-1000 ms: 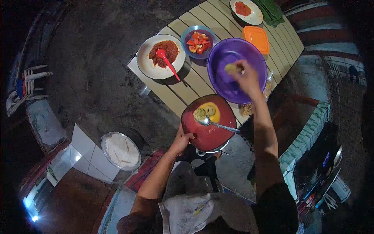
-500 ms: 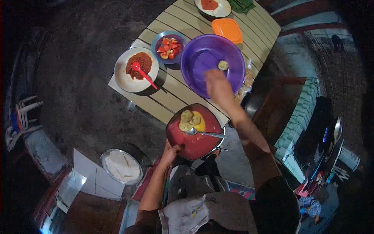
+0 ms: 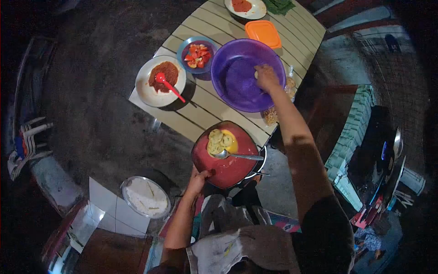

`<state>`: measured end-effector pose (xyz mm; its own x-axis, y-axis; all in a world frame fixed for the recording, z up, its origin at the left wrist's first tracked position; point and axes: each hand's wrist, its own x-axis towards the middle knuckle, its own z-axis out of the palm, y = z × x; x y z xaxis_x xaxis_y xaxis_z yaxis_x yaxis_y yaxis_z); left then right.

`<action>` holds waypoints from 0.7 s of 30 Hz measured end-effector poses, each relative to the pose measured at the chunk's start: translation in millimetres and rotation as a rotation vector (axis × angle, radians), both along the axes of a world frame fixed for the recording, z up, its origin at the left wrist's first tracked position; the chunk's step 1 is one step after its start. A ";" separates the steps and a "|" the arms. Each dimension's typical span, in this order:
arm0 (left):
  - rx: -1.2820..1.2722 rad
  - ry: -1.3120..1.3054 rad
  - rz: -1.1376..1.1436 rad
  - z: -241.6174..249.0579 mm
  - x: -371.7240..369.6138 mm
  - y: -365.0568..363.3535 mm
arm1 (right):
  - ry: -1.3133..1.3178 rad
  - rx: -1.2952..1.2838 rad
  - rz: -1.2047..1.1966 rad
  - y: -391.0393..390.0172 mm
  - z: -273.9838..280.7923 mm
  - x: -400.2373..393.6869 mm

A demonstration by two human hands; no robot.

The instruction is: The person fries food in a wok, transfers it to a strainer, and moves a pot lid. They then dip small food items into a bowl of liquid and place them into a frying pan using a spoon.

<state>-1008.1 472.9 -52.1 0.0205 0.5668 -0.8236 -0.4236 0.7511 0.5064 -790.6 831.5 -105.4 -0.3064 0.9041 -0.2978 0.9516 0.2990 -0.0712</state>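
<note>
My left hand (image 3: 198, 179) grips the near left rim of a red square plate (image 3: 228, 173). On that plate lie several pale round patties (image 3: 215, 141) beside yellow beaten egg (image 3: 232, 147), with a metal spoon (image 3: 244, 157) resting across it. Inside a large purple basin (image 3: 223, 98), my right hand (image 3: 267, 77) has its fingers closed round one more pale patty (image 3: 257, 74), mostly hidden by the fingers. Apart from that patty, the basin's visible floor is bare.
On the slatted table (image 3: 200, 96) stand a white bowl (image 3: 145, 91) of red paste with a red spoon (image 3: 169, 86), a bowl of cut tomatoes (image 3: 197, 55), an orange lid (image 3: 263, 34) and bagged food (image 3: 270, 116). A pot of white contents (image 3: 146, 196) stands lower left.
My right hand has moved up and right within the basin and closed on the patty that lay there. My left hand still holds the plate in nearly the same place.
</note>
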 end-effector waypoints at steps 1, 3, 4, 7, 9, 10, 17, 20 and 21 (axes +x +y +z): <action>-0.010 0.009 0.012 -0.5 -0.3 -3.9 | 0.009 -0.010 0.012 -2.0 -2.3 2.3; 0.018 0.080 0.003 0.9 3.8 -5.8 | -0.026 -0.070 -0.021 -3.6 17.8 -2.4; 0.013 0.085 0.012 2.3 5.6 -6.2 | -0.009 -0.113 -0.022 -3.8 24.8 -6.2; -0.009 0.040 0.112 8.9 11.5 -6.2 | 0.100 0.007 -0.008 -14.7 30.0 1.1; 0.114 0.024 0.117 10.3 14.2 -9.3 | 0.263 0.039 0.011 -35.1 67.8 -2.5; 0.111 0.026 0.121 17.5 14.5 -8.5 | 0.425 0.073 0.025 -50.3 93.2 -4.6; 0.102 -0.014 0.070 69.8 38.9 -9.1 | 0.582 -0.196 0.348 -182.2 172.7 -10.1; 0.121 -0.044 0.117 102.7 58.1 -10.0 | 0.473 0.105 0.367 -207.6 192.6 0.1; 0.097 -0.055 0.128 112.0 64.2 -12.2 | 0.475 0.117 0.368 -215.1 205.0 8.8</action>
